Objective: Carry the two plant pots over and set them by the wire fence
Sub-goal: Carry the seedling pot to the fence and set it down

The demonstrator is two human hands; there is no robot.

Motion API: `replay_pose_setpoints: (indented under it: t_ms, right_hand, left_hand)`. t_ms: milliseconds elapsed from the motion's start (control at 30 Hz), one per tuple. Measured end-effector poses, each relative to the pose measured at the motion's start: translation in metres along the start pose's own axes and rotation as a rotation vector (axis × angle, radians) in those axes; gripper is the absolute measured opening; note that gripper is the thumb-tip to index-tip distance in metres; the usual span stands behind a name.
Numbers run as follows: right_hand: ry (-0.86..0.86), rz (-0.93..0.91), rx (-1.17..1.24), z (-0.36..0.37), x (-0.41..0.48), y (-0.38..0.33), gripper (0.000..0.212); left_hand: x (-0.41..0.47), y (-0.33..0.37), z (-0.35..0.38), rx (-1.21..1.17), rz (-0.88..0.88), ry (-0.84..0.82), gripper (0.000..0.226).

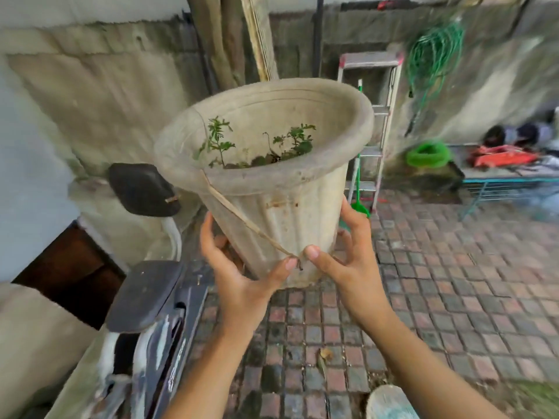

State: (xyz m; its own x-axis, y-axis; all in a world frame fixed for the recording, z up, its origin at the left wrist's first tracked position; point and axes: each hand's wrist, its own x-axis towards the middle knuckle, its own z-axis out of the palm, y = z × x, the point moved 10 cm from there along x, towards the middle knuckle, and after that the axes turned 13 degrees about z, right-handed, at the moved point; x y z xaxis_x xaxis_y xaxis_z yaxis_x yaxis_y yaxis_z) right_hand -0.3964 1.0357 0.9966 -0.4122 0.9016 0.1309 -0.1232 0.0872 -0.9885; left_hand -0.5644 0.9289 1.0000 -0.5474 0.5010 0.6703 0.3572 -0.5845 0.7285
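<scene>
I hold the pale ribbed plant pot [281, 189] up off the brick paving [423, 297], tilted, my left hand [239, 276] and right hand [348, 252] cupped half-open around its base, thumbs pressed on. A parked scooter [151, 297] crowds my left; a stepladder [378, 122] and green hose [435, 52] stand beyond.

Pale grey-beige plant pot [281, 189], ribbed down the sides, stained with rust-brown streaks near the rim. Small green-leaved sprigs [223, 140] inside over dark soil. Dry tan leaf strip [242, 219] across the front. Paving [438, 282] in a grid of reddish, pink and grey blocks, darkened with moss. Silver stepladder [378, 116] with red caps. Green hose [435, 55] on a mottled grey wall, bright green coil [426, 155] below. Orange heap [499, 158] on a teal frame [499, 182].
</scene>
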Motion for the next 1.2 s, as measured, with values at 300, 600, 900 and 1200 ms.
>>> replay_pose_setpoints:
  t_ms: [300,600,900,1200]
  right_hand:
    - [0.304,0.022,-0.031,-0.090,0.092,0.013,0.104]
    - [0.347,-0.006,-0.045,-0.195,0.216,0.038,0.092]
    - [0.224,-0.018,-0.116,-0.324,0.418,0.036,0.096]
    - [-0.005,0.041,-0.121,-0.376,0.582,0.075,0.075]
  left_hand:
    - [0.078,-0.100,0.122,-0.171,-0.041,-0.215,0.122]
    - [0.133,-0.201,0.258,-0.115,-0.031,-0.311,0.115]
    - [0.221,-0.307,0.420,-0.113,-0.098,-0.213,0.119]
    - [0.288,-0.407,0.501,-0.038,-0.100,-0.099,0.121]
